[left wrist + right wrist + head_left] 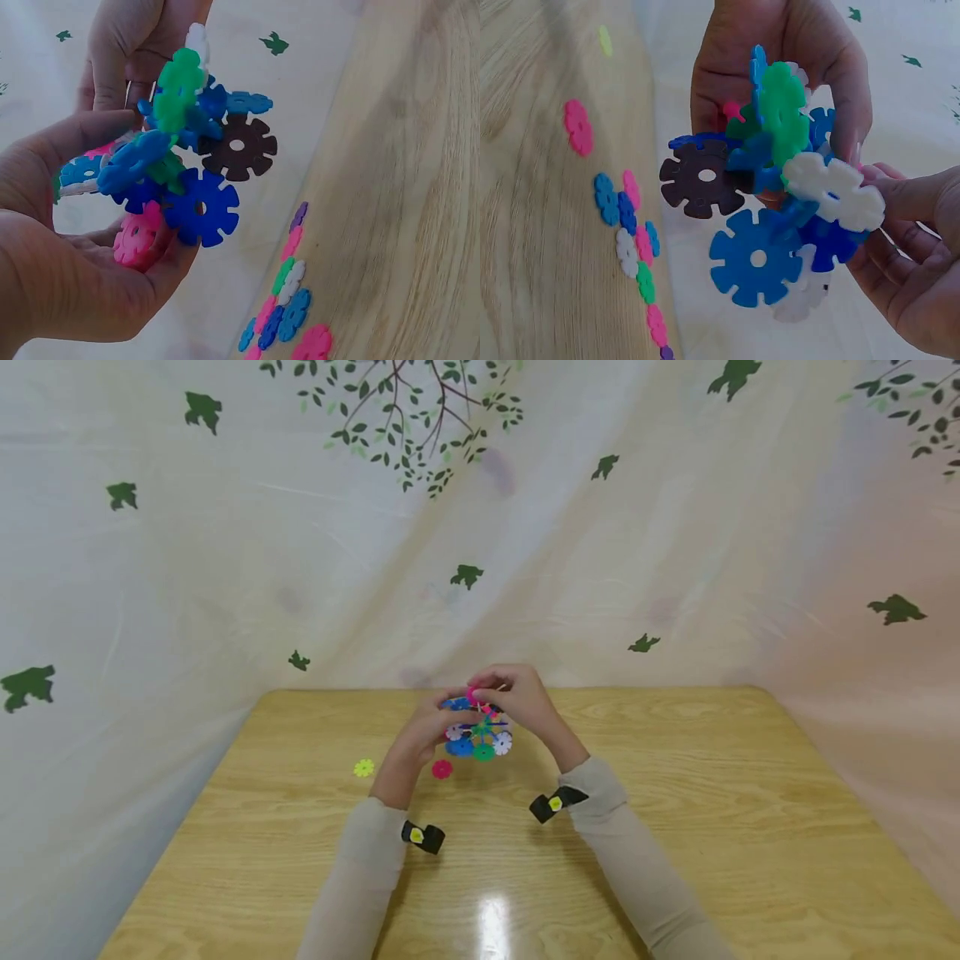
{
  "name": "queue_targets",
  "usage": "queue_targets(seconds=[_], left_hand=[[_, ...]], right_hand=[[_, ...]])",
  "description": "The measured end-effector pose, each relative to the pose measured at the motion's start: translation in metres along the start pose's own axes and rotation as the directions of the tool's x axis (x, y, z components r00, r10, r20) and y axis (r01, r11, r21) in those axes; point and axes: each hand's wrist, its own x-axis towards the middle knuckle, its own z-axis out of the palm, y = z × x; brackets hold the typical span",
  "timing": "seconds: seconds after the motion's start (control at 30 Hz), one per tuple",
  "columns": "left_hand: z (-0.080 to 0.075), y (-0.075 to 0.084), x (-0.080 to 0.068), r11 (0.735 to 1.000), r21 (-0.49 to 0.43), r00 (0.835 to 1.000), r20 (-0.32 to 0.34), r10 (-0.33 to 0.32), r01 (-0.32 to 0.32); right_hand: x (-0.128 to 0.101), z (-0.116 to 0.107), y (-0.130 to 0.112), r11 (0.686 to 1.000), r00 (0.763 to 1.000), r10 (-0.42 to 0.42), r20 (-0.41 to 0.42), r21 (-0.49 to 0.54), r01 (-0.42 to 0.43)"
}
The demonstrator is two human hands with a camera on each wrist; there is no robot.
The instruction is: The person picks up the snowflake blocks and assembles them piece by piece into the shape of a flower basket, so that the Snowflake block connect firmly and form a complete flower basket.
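The tabletop [675, 827] is pale, grained wood with rounded far corners and a bright reflection [493, 922] toward the near side. Behind it hangs a light, softly creased cloth [360, 585], printed with green birds [467, 577] and leafy branches [420, 418].

Over the tabletop's far half, the left hand [423, 727] curls its fingers round a cluster [483, 727] of notched plastic discs. The right hand [517, 693] pinches a pink disc [472, 696] at the cluster's top.

On the wood, a yellow disc [363, 768] lies left of the left hand and a red-pink disc [442, 769] just nearer than the cluster. The right wrist view shows more loose discs [646, 281] strung along the tabletop's edge.
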Motion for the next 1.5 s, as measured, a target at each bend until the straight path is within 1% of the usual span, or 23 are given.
queue_targets(seconds=[0.1,0.23,0.33,0.43,0.53,0.63,0.7,0.77,0.87,0.93,1.07,1.17,1.3,1.33,1.4,1.5], left_hand=[[0.000,-0.001,0.000,1.000,0.004,1.000,-0.024,-0.015,0.015],[-0.005,-0.001,0.000,1.000,0.011,0.997,-0.078,-0.023,0.024],[-0.012,-0.001,0.000,1.000,-0.013,0.994,-0.105,-0.019,0.017],[-0.017,0.000,0.000,0.999,-0.048,0.994,-0.112,-0.010,0.004],[-0.020,0.001,0.000,0.998,-0.065,0.994,-0.106,-0.001,-0.006],[-0.021,0.001,-0.001,0.997,-0.070,0.995,-0.098,0.008,-0.015],[-0.021,0.001,-0.001,0.996,-0.082,0.996,-0.085,0.017,-0.024],[-0.021,0.000,-0.001,0.995,-0.097,0.997,-0.071,0.018,-0.024],[-0.020,0.001,-0.002,0.993,-0.118,0.999,-0.045,0.017,-0.023],[-0.019,0.002,-0.003,0.992,-0.122,0.999,-0.036,0.015,-0.019],[-0.017,0.002,-0.004,0.991,-0.130,0.999,-0.032,0.018,-0.022],[-0.016,0.002,-0.003,0.989,-0.144,0.999,-0.032,0.025,-0.030],[-0.015,0.001,-0.002,0.987,-0.157,0.999,-0.029,0.030,-0.034],[-0.015,0.001,-0.001,0.987,-0.156,0.999,-0.029,0.031,-0.035],[-0.015,0.001,-0.001,0.986,-0.162,0.999,-0.030,0.031,-0.035],[-0.014,0.001,-0.001,0.984,-0.173,0.999,-0.034,0.032,-0.037]], right_hand=[[0.002,-0.004,0.002,1.000,1.000,-0.002,0.028,-0.021,0.003],[0.006,-0.016,0.011,0.999,1.000,0.008,-0.001,-0.052,-0.009],[0.011,-0.025,0.024,0.996,0.999,0.048,-0.024,-0.079,-0.049],[0.014,-0.031,0.042,0.987,0.992,0.125,0.003,-0.106,-0.124],[0.015,-0.035,0.060,0.970,0.974,0.218,0.058,-0.123,-0.210],[0.014,-0.035,0.076,0.951,0.950,0.292,0.114,-0.136,-0.276],[0.013,-0.034,0.086,0.945,0.939,0.312,0.146,-0.151,-0.290],[0.012,-0.032,0.093,0.932,0.922,0.346,0.174,-0.179,-0.316],[0.013,-0.027,0.102,0.915,0.906,0.376,0.196,-0.231,-0.330],[0.014,-0.024,0.105,0.901,0.897,0.395,0.200,-0.273,-0.336],[0.017,-0.018,0.107,0.889,0.909,0.360,0.210,-0.373,-0.266],[0.016,-0.016,0.103,0.877,0.911,0.356,0.207,-0.410,-0.250],[0.013,-0.016,0.098,0.879,0.901,0.388,0.194,-0.373,-0.298],[0.012,-0.017,0.097,0.881,0.901,0.387,0.195,-0.366,-0.299],[0.010,-0.018,0.095,0.890,0.899,0.387,0.204,-0.337,-0.307],[0.008,-0.020,0.089,0.907,0.904,0.377,0.201,-0.278,-0.317]])
